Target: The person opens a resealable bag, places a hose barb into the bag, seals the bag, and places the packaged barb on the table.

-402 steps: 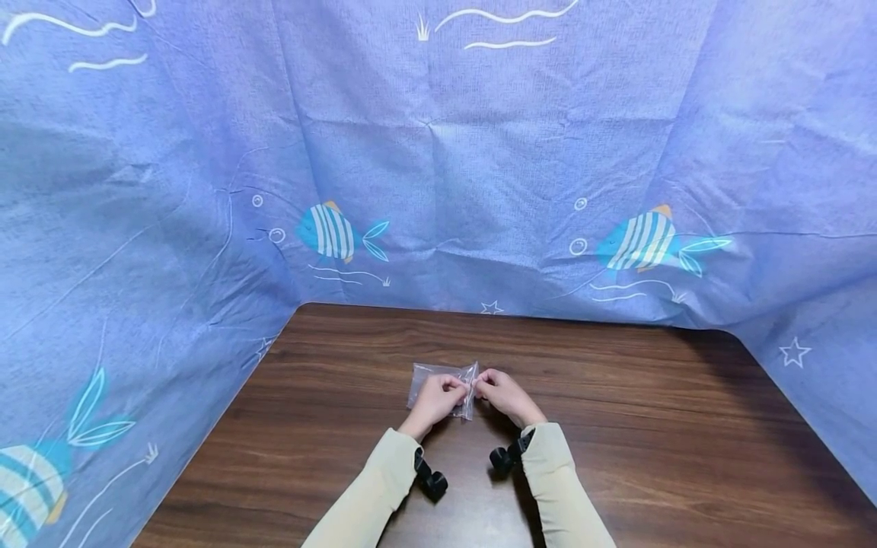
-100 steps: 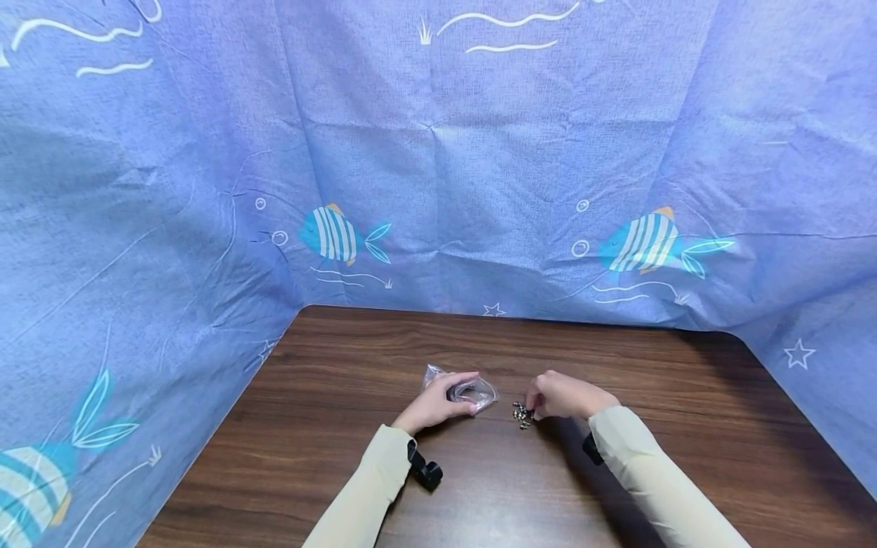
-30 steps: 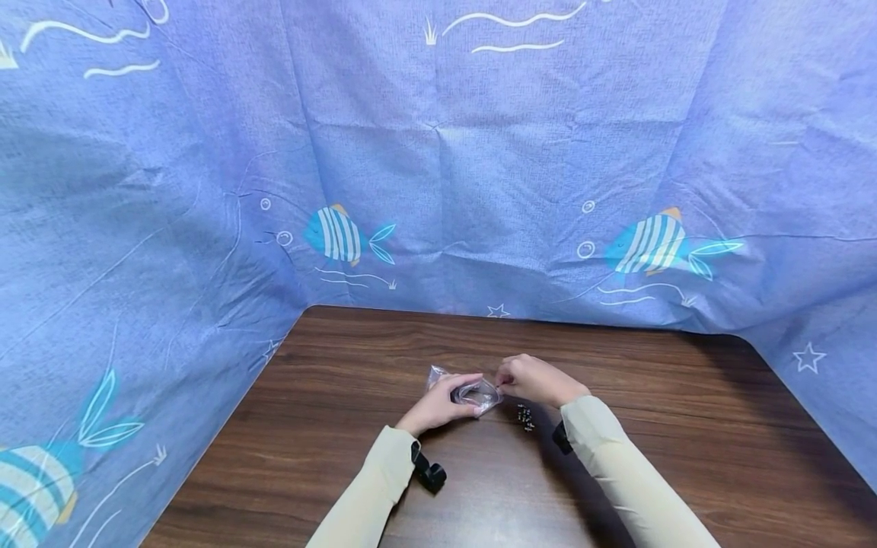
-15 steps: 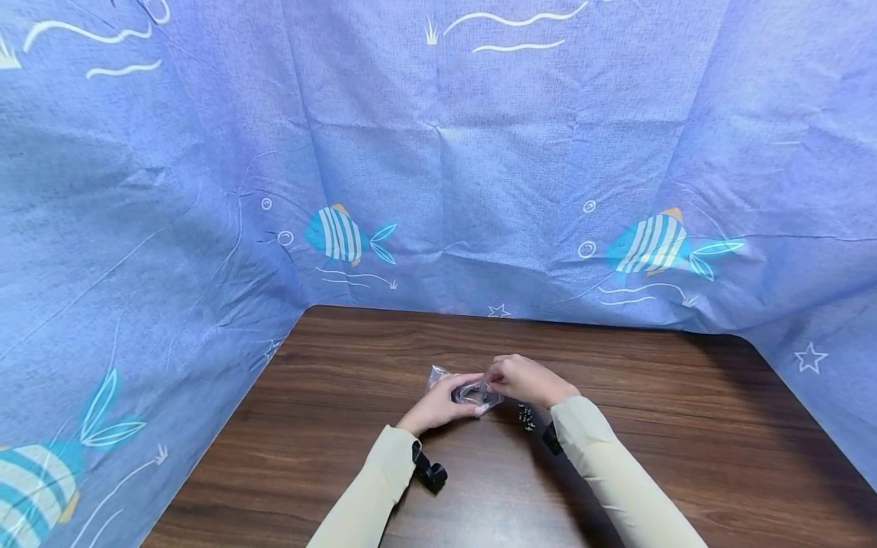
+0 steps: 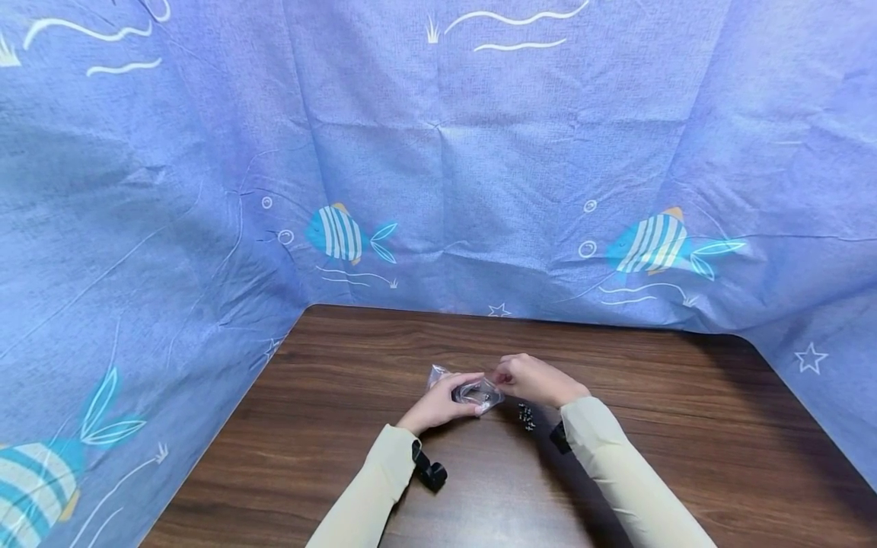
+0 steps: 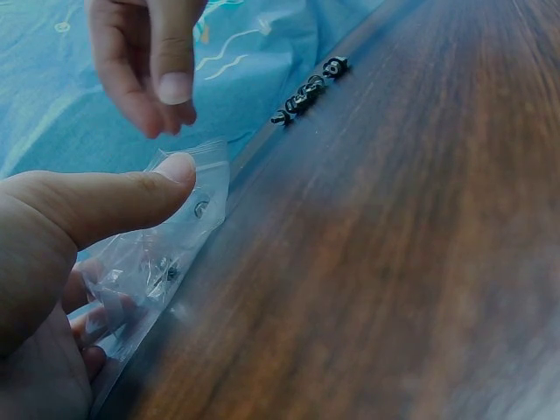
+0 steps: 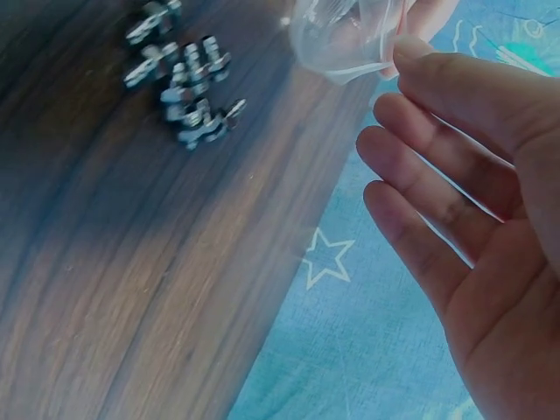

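My left hand (image 5: 441, 399) holds a clear plastic zip bag (image 6: 197, 188) by its mouth, thumb on the near side and fingers behind. The mouth gapes towards the right, and a few small metal pieces (image 6: 166, 271) show inside. Close to that mouth, my right hand (image 5: 529, 378) hovers with loosely bent fingers and nothing visible in them. On the table just right of the bag lies a small pile of black-and-silver metal parts (image 7: 192, 96). They look like little screws or bolts; the exact kind is unclear.
The dark wood-grain table (image 5: 342, 472) runs back to a blue cloth (image 5: 493, 190) printed with fish, which hangs behind and at both sides. Black wrist cameras (image 5: 432, 476) stick out below the cuffs.
Earlier both hands were at the flat bag's mouth. Later my right hand went from the pile to the bag mouth, reached over it, and now has drawn slightly back right. The left hand stays put.
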Demonstrator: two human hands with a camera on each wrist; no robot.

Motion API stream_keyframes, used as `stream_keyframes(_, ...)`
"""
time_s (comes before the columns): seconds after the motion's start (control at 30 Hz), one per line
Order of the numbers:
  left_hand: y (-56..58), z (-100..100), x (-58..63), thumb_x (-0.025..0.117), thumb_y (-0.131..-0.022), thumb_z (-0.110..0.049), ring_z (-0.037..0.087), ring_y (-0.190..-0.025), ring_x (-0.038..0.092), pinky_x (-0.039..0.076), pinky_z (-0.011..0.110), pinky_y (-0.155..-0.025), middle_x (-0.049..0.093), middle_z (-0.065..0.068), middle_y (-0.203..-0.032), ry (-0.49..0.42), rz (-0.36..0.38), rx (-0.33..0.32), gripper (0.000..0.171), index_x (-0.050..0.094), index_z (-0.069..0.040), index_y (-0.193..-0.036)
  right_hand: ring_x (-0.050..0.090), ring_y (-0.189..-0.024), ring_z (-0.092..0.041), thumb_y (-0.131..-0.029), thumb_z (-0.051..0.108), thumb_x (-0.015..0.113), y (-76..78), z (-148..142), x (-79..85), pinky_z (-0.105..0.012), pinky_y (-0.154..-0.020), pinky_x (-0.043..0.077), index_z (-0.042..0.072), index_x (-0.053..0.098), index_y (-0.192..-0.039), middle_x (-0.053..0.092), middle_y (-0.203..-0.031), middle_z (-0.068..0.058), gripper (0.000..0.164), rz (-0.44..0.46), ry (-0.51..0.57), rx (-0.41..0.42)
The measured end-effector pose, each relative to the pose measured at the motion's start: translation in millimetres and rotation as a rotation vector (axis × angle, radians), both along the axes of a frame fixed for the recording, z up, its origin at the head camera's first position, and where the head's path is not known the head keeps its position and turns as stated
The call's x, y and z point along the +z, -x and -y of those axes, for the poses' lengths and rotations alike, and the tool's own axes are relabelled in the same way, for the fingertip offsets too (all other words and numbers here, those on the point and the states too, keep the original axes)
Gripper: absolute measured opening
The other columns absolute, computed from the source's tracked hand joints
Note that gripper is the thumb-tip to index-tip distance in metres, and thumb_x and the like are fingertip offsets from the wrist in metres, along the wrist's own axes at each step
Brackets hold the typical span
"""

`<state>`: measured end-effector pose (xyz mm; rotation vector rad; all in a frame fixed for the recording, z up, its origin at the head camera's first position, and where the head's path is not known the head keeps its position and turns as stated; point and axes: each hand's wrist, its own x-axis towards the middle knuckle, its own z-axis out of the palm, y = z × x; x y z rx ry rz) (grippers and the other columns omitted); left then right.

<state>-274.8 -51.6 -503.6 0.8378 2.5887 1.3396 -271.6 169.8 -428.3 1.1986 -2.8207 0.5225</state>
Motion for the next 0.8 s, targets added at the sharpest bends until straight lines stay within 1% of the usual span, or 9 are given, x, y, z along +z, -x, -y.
stream_keyframes(0.1,0.0,0,0.1,0.077,-0.081,-0.030,0.026,-0.122,0.048,0.036,0.047,-0.105,0.060,0.005,-0.132,-0.010,0.004,0.003,0.060,0.056,-0.017,-0.135,0.063,-0.073,-0.008,-0.083,0.008,0.072,-1.9,-4,0.8,-0.020,-0.068,0.053,0.005,0.073,-0.091,0.068,-0.085,0.000,0.009,0.024,-0.009,-0.005)
stream_keyframes(0.23,-0.2,0,-0.6,0.077,-0.081,-0.031,0.026,-0.123,0.047,0.036,0.047,-0.106,0.060,0.004,-0.132,-0.009,0.010,0.006,0.061,0.056,-0.017,-0.136,0.063,-0.072,-0.007,-0.082,0.009,0.073,-1.9,-12,-3.0,-0.020,-0.067,0.053,0.006,0.072,-0.088,0.068,-0.083,0.000,0.007,0.052,-0.026,0.000)
stream_keyframes(0.47,-0.5,0,0.2,0.077,-0.081,-0.030,0.026,-0.124,0.047,0.035,0.047,-0.106,0.060,0.003,-0.132,-0.008,0.014,0.004,0.060,0.056,-0.017,-0.136,0.061,-0.068,-0.007,-0.080,0.006,0.074,-1.5,-25,-8.1,-0.021,-0.065,0.052,0.005,0.071,-0.082,0.067,-0.077,0.000,0.004,0.026,-0.055,0.029)
stream_keyframes(0.67,0.1,0,0.3,0.076,-0.082,-0.031,0.025,-0.124,0.047,0.035,0.046,-0.106,0.060,0.002,-0.132,-0.003,0.016,0.003,0.060,0.055,-0.018,-0.137,0.062,-0.071,-0.006,-0.081,0.007,0.073,-1.8,-32,-13.1,-0.022,-0.068,0.053,0.006,0.073,-0.084,0.068,-0.078,0.001,0.003,0.064,-0.087,0.011)
stream_keyframes(0.8,0.1,0,-0.1,0.076,-0.082,-0.031,0.025,-0.123,0.047,0.036,0.045,-0.106,0.060,0.002,-0.132,0.006,0.012,0.002,0.060,0.055,-0.017,-0.137,0.064,-0.074,-0.009,-0.083,0.007,0.072,-1.9,-36,-17.6,-0.023,-0.070,0.054,0.006,0.074,-0.086,0.069,-0.080,0.001,0.004,0.070,-0.091,0.018)
